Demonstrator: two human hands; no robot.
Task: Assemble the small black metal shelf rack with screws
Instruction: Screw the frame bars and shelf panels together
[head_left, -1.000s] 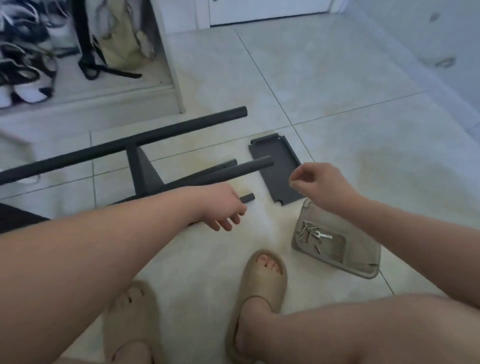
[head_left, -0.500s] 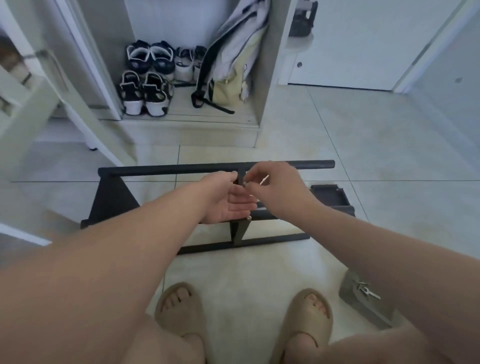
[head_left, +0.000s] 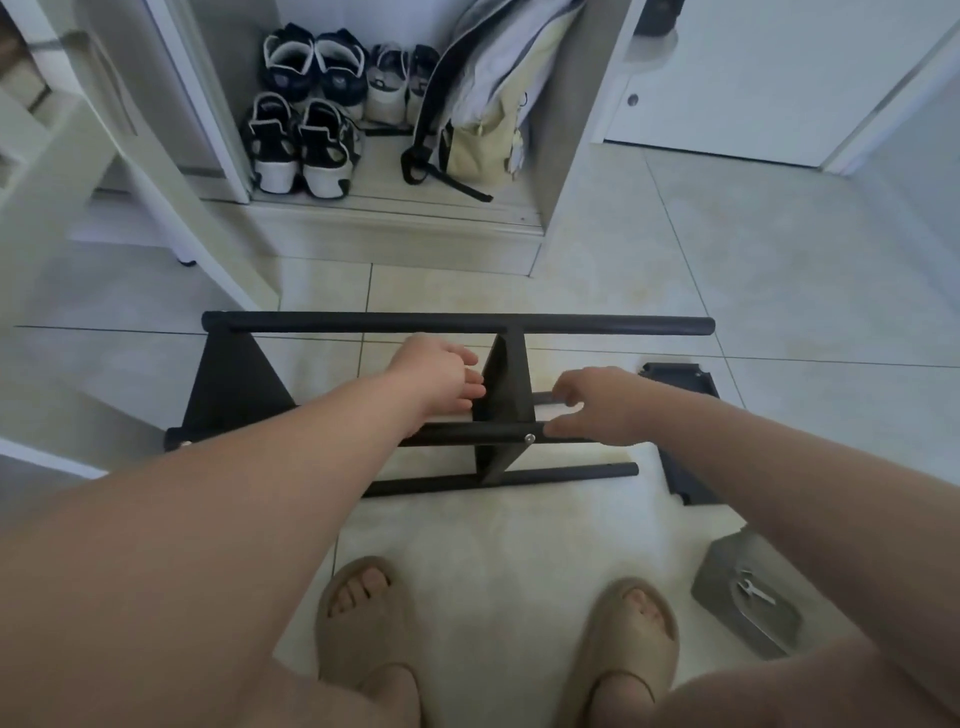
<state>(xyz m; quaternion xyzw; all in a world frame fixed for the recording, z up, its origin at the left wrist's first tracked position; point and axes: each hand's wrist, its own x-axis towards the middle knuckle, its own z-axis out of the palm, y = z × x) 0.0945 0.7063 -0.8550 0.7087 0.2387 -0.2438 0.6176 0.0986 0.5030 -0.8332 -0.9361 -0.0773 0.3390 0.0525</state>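
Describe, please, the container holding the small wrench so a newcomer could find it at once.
The black rack frame lies on the tiled floor before the shoe cabinet; nearer the camera is the person's right foot in a beige slipper. Right of that slipper lies a grey tray. It alone is grey and holds a small silver wrench, unlike the loose black panel beyond it.

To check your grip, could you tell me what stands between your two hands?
In the head view, the upright black middle panel of the rack stands between the left hand and the right hand.
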